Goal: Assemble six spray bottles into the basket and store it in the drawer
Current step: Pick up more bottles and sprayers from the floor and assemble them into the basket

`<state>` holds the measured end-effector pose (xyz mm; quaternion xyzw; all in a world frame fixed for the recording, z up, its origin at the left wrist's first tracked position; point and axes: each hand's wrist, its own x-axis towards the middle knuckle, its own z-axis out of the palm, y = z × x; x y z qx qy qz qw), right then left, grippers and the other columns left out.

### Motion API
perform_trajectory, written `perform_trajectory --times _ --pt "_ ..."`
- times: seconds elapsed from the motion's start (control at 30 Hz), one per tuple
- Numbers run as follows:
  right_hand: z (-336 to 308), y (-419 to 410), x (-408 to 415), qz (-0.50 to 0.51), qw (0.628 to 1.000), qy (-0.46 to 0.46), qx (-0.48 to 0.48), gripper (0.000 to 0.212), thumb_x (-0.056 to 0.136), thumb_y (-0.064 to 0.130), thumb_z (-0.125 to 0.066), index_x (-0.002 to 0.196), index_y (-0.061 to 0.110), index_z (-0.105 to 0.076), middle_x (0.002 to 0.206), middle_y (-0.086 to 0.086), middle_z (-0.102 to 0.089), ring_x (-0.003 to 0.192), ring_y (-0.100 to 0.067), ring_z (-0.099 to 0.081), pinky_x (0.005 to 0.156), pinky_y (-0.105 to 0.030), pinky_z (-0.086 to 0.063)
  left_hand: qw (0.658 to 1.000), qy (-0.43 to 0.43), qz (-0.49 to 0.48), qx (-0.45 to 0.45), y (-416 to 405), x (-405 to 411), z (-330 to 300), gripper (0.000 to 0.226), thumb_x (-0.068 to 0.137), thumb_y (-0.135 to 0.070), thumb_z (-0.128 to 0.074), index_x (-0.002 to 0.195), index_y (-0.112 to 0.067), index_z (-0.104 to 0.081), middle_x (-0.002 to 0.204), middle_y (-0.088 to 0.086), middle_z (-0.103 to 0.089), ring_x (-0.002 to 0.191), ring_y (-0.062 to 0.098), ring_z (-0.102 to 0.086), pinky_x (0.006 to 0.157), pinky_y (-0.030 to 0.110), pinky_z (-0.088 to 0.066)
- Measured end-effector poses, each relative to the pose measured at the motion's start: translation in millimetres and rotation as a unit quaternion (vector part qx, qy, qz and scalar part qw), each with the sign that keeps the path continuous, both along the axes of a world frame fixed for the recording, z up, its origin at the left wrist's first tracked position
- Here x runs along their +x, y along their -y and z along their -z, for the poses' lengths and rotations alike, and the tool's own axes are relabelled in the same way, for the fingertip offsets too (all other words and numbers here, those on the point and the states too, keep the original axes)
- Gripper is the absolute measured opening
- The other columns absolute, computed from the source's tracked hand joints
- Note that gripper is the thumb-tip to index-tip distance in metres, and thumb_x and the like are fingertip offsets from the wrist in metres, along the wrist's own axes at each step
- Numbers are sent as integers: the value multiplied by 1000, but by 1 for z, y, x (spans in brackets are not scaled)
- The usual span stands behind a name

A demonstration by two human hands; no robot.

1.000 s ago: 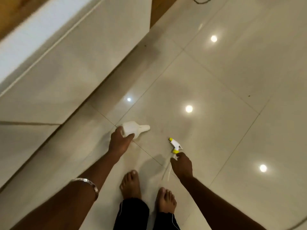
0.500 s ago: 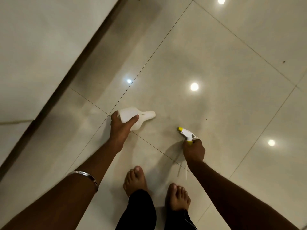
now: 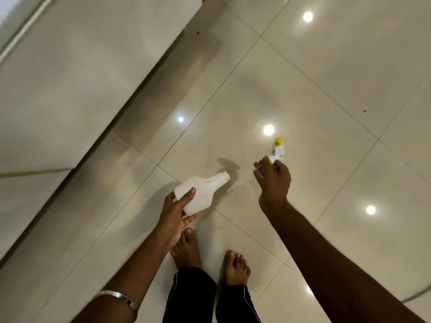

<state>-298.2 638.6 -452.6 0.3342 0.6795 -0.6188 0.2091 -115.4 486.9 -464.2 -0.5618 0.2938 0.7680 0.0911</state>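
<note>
The person is standing barefoot on a glossy tiled floor [image 3: 326,78], looking straight down at both arms.

The left hand [image 3: 177,210] is holding a white bottle [image 3: 200,192] in mid-air above the floor. Its grip is clamped on the bottle's base end, thumb lying across the upper face and fingers curling under. The bottle is lying tilted, its open, capless neck pointing up and to the right, toward the other hand. A silver bangle [image 3: 116,296] is sitting on the left wrist.

The right hand [image 3: 274,177] is holding a spray head [image 3: 277,151], white with a yellow nozzle tip and a yellow collar. Its grip is pinching the head at the collar, with the nozzle sticking up past the fingertips. The head and the bottle's neck are near each other but apart, with bare floor showing between them.

Both feet [image 3: 234,268] are showing below the hands, under dark trouser legs [image 3: 193,297]. A pale cabinet front [image 3: 70,78] is filling the upper left, meeting the floor along a diagonal line. Ceiling lights are reflecting as bright spots in the tiles.
</note>
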Motion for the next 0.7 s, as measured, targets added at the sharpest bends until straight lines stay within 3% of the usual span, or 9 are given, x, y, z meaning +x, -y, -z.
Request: perform_trajectory --times 0.1,0.37,0.5,0.7 --pt "-32 10 -14 10 1000 -21 -21 34 97 16 -61 122 -6 -57 98 -10 -64 92 -20 -70 85 -33 -58 1000 -9 -5 5 -7 1 -24 39 73 -36 -79 109 -26 -68 117 9 -69 105 28 -69 89 48 -56" --pt "-76 15 -18 32 998 -48 -16 28 96 16 -63 119 1 -58 100 -11 -66 92 -20 -71 90 -38 -58 999 -30 -30 3 -11 7 -63 56 73 -37 -76 124 -21 -61 125 10 -66 114 29 -65 83 41 -58" --pt "-86 13 -14 47 997 -53 -27 30 96 15 -62 121 -3 -58 86 -4 -66 89 -20 -70 91 -39 -58 999 -20 -47 8 -11 18 -70 60 78 -35 -76 131 -19 -54 132 12 -60 120 32 -60 89 46 -56" --pt "-90 18 2 43 996 -31 -69 15 98 15 -60 107 3 -61 88 -7 -65 89 -21 -71 87 -34 -59 998 -22 -51 16 -15 30 -76 58 75 -37 -77 128 -22 -58 129 11 -63 118 31 -62 84 44 -58"
